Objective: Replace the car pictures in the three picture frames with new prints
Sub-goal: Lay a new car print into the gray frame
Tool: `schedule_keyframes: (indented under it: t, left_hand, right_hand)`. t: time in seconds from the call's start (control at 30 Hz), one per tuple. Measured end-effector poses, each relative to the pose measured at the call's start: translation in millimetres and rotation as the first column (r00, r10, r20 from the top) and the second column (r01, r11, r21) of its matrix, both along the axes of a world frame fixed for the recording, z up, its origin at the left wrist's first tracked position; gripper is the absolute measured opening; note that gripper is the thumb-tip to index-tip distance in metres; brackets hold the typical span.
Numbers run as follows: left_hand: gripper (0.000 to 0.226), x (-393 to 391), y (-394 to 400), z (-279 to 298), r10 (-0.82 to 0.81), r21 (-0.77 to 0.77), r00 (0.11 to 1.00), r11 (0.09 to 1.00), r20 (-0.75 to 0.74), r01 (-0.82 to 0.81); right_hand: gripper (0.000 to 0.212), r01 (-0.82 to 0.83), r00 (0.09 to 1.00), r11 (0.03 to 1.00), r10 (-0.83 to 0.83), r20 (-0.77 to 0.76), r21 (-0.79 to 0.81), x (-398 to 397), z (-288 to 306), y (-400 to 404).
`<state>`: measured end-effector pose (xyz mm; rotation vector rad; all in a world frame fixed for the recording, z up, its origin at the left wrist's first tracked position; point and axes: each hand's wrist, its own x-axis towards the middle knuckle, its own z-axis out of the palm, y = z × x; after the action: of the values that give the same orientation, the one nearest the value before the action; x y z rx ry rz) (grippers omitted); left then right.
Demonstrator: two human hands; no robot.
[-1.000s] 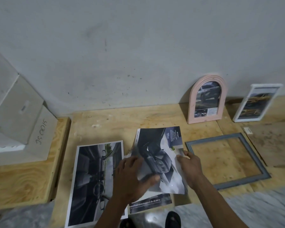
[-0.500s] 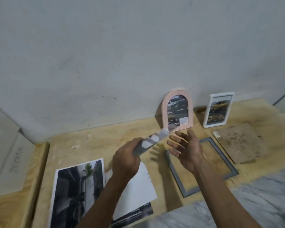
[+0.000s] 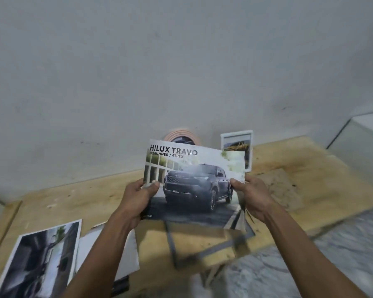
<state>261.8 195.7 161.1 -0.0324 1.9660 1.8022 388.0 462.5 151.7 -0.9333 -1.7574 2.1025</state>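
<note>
I hold up a car print [image 3: 194,179] reading "HILUX TRAVO", showing a dark pickup. My left hand [image 3: 138,198] grips its left edge and my right hand [image 3: 252,196] grips its right edge. Below the print an empty grey frame [image 3: 209,251] lies flat on the wooden board. Behind the print, the pink arched frame [image 3: 180,136] leans on the wall, mostly hidden. The white frame [image 3: 237,143] with a yellow car picture stands to its right, partly covered.
A large dark car print [image 3: 39,261] lies at the lower left, with white sheets [image 3: 108,252] beside it. A brown backing board [image 3: 282,190] lies at the right. The wooden board's [image 3: 73,203] front edge meets marble floor [image 3: 299,265]. Grey wall rises behind.
The print went from lying on the pile to being lifted edge-on by my left hand, then turned to face me. My right hand now grips its right edge. The view shifted left.
</note>
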Motion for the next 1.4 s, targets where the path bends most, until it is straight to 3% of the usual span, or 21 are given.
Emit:
schedule_keyframes:
  t: [0.23, 0.33, 0.43, 0.6, 0.7, 0.8, 0.93, 1.0, 1.1, 1.17, 1.23, 1.27, 1.33, 1.4]
  left_hand:
    - [0.016, 45.0, 48.6, -2.8, 0.099, -0.052, 0.993, 0.993, -0.057, -0.102]
    - [0.038, 43.3, 58.2, -12.7, 0.122, -0.104, 0.987, 0.986, -0.101, -0.133]
    - [0.063, 37.4, 67.6, -19.2, 0.184, -0.094, 0.976, 0.976, -0.117, -0.195]
    - [0.015, 19.0, 80.1, -23.3, 0.109, -0.103, 0.989, 0.988, -0.098, -0.119]
    - [0.018, 2.9, 79.2, -28.1, 0.058, -0.126, 0.991, 0.989, -0.124, -0.073]
    - [0.030, -6.9, 72.1, -33.5, 0.075, -0.170, 0.985, 0.980, -0.153, -0.100]
    - [0.023, -14.3, 61.0, -38.4, 0.110, -0.244, 0.956, 0.953, -0.270, -0.179]
    - [0.025, -18.2, 54.9, -42.2, 0.138, -0.267, 0.938, 0.936, -0.317, -0.228]
    - [0.025, -14.7, 50.3, -44.3, 0.174, -0.248, 0.914, 0.929, -0.368, -0.276]
    - [0.018, -7.0, 50.2, -46.5, 0.181, -0.203, 0.940, 0.948, -0.290, -0.246]
    - [0.016, 1.3, 50.4, -54.0, 0.241, -0.096, 0.965, 0.963, -0.103, -0.251]
    - [0.022, 5.6, 50.5, -58.6, 0.279, -0.030, 0.960, 0.960, 0.019, -0.279]
    - [0.031, 11.7, 49.3, -68.0, 0.333, 0.083, 0.912, 0.929, 0.241, -0.361]
    - [0.030, 19.1, 47.7, -78.7, 0.328, 0.074, 0.899, 0.929, 0.291, -0.363]
  right_hand:
    - [0.021, 0.010, 0.997, 0.979, -0.026, 0.076, 0.206, 31.1, 1.5, 76.0]
    - [0.035, 0.072, 0.994, 0.967, -0.090, 0.061, 0.244, 30.7, -3.2, 88.2]
    - [0.043, 0.034, 0.996, 0.962, -0.055, 0.069, 0.270, 25.6, -13.3, 97.2]
    - [0.033, -0.016, 0.993, 0.954, -0.021, 0.120, 0.299, 10.1, -20.5, 112.0]
    - [0.020, -0.086, 0.988, 0.935, 0.036, 0.150, 0.345, -5.7, -19.4, 125.1]
    - [0.037, -0.094, 0.989, 0.886, 0.032, 0.142, 0.454, -15.2, -18.2, 127.3]
    - [0.045, -0.153, 0.983, 0.776, 0.058, 0.172, 0.612, -27.1, -20.5, 120.7]
    - [0.039, -0.214, 0.976, 0.810, 0.149, 0.161, 0.546, -37.7, -23.2, 118.1]
    - [0.021, -0.253, 0.966, 0.954, 0.241, 0.093, 0.159, -51.0, -29.4, 114.8]
    - [0.027, -0.237, 0.967, 0.968, 0.243, 0.071, -0.088, -54.7, -37.8, 117.6]
    - [0.037, -0.180, 0.978, 0.925, 0.204, 0.038, -0.334, -56.2, -46.0, 123.9]
    - [0.038, -0.157, 0.982, 0.911, 0.186, 0.041, -0.383, -56.6, -50.2, 126.8]
    - [0.032, -0.180, 0.973, 0.938, 0.214, 0.086, -0.296, -55.7, -62.0, 130.4]
    - [0.025, -0.246, 0.951, 0.957, 0.269, 0.151, -0.153, -55.0, -76.1, 133.3]
